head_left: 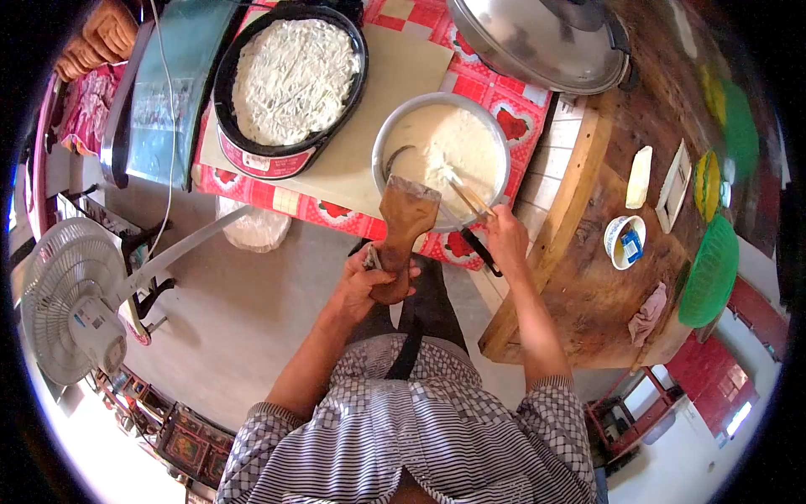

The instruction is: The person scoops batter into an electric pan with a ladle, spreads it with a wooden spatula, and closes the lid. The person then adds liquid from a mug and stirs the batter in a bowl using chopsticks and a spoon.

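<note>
My left hand (pixel 379 277) is closed round the handle of a brown wooden spatula (pixel 409 217), whose broad blade points up at the near rim of a metal bowl (pixel 383 134). Pale, thick batter (pixel 453 130) with a lumpy patch fills much of that bowl. Two chopsticks (pixel 468 195) are pinched in my right hand (pixel 506 239), their tips down in the batter. A ladle with a black handle (pixel 481 253) also rests in the bowl, its handle leaning over the near rim beside my right hand.
Left of the bowl, a black round pan (pixel 357 92) on an electric cooker (pixel 267 162) holds a spread white layer. A large metal lid (pixel 546 42) lies behind. A wooden table (pixel 579 252) stands right, with a small white tub (pixel 615 244) and cloth (pixel 648 315). A fan (pixel 75 294) stands left.
</note>
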A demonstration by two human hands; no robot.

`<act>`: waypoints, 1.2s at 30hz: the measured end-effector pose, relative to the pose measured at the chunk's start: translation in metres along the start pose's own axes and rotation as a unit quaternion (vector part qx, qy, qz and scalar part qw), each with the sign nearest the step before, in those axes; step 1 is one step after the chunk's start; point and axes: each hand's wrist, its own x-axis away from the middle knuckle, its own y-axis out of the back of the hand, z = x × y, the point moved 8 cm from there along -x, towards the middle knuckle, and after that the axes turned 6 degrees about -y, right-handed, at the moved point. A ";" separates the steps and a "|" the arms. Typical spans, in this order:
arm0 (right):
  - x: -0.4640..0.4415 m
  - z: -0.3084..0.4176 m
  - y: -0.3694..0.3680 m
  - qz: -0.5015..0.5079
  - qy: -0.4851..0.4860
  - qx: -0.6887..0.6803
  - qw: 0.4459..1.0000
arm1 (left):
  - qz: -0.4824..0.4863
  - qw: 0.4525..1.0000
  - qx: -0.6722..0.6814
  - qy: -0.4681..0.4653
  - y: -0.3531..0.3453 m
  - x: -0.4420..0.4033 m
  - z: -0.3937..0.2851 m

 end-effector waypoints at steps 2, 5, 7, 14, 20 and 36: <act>0.002 -0.003 0.017 -0.031 -0.014 -0.055 0.998 | -0.002 1.000 -0.003 0.000 0.001 0.001 -0.001; 0.004 -0.015 0.031 -0.023 -0.064 -0.151 0.986 | -0.002 1.000 -0.004 0.003 0.000 0.001 -0.004; 0.006 -0.009 0.035 0.003 -0.068 -0.087 0.994 | -0.016 0.999 0.015 0.043 0.000 0.000 -0.003; 0.014 -0.018 0.038 0.008 -0.037 -0.185 0.982 | -0.018 0.997 0.031 0.075 -0.003 -0.005 0.006; 0.031 -0.023 0.030 0.039 -0.039 -0.285 0.957 | -0.016 0.997 0.014 0.072 -0.001 -0.025 0.008; 0.028 0.022 0.037 -0.040 0.025 -0.276 0.960 | -0.009 0.997 0.026 0.075 -0.018 -0.028 0.009</act>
